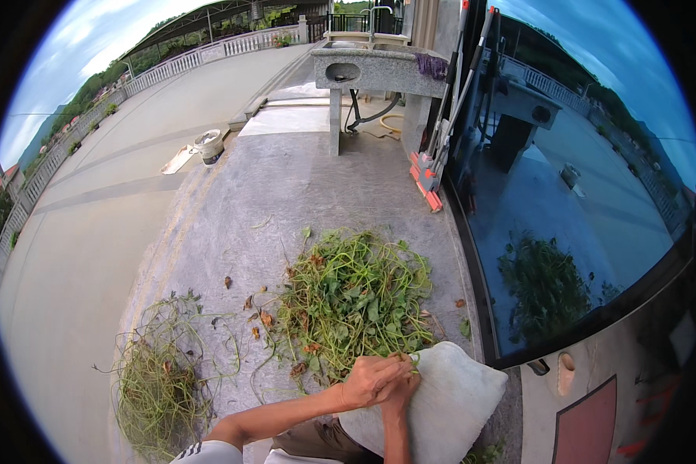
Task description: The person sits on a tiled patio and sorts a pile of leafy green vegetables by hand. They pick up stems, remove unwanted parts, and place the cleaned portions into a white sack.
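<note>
My left hand (371, 380) and my right hand (403, 388) meet above my lap, the left partly covering the right. Between their fingertips is a green plant stem (416, 358), pinched, with its far end hidden by the fingers. Beneath the hands a pale cloth (452, 400) lies over my lap. Just beyond them a large heap of leafy green vines (354, 290) rests on the grey stone floor. A second, thinner heap of bare-looking vine stems (159, 377) lies to the left, with a few brown withered leaves in it.
Dry brown leaves (266, 318) are scattered between the heaps. A dark-framed glass pane (574, 232) stands at the right, with long-handled mops (426, 174) leaning near it. Further off are a stone sink (383, 66) and a bucket (210, 148) beside a step edge.
</note>
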A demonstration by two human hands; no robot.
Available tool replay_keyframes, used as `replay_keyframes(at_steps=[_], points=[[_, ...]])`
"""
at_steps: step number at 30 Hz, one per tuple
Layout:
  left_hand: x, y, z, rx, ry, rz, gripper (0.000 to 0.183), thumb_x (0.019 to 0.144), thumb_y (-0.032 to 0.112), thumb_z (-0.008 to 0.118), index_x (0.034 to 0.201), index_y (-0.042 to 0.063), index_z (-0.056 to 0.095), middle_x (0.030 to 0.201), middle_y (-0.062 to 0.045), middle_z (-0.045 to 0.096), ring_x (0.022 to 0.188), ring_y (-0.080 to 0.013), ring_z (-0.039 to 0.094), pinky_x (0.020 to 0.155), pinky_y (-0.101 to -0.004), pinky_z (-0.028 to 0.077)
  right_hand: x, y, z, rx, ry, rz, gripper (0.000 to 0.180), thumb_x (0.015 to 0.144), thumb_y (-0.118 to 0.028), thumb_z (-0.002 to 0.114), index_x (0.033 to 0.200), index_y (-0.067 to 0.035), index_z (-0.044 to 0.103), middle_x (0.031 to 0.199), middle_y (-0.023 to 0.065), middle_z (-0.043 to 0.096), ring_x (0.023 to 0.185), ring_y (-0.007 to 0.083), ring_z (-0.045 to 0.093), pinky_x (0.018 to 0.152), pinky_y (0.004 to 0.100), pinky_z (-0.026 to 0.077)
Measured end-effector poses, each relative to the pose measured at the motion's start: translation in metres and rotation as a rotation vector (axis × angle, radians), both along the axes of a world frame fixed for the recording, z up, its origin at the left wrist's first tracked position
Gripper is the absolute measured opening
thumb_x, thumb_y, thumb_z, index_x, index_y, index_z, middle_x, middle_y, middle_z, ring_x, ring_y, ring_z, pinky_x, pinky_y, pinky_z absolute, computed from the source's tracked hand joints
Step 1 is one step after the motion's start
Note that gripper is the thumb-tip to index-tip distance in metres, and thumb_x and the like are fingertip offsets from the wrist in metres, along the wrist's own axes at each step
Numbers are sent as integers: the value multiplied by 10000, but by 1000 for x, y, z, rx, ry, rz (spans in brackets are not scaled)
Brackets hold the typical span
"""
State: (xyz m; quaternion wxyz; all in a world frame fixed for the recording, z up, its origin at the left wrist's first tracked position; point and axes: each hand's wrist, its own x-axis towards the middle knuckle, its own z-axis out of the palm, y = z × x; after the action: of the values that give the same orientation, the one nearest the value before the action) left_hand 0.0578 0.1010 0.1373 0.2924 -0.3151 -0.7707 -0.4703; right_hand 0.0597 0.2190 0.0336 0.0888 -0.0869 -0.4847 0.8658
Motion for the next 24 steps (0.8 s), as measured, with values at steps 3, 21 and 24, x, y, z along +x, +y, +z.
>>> replay_keyframes(at_steps=[3,21,24], points=[[-20,-34,20,65,-204,33,146,971,-9,729,1115,-15,755,774,-127,668,576,-254,617,525,-373,471,6,3,49,-255,-168,86,129,1058,-117,612,978,-17,594,693,-27,404,527,91,344,510,290,292],[26,-384,62,-719,190,912,232,1022,70,743,1249,104,784,791,-20,674,570,-167,526,545,-308,438,3,26,24,-511,-76,552,145,1073,-174,600,1070,-34,638,709,-39,422,550,72,344,497,259,285],[61,-399,14,-987,-249,759,217,976,121,779,1193,121,770,841,-67,722,647,-251,689,584,-376,543,2,17,25,-460,-92,535,178,1077,-211,596,1053,-39,634,696,-40,421,548,71,341,505,258,295]])
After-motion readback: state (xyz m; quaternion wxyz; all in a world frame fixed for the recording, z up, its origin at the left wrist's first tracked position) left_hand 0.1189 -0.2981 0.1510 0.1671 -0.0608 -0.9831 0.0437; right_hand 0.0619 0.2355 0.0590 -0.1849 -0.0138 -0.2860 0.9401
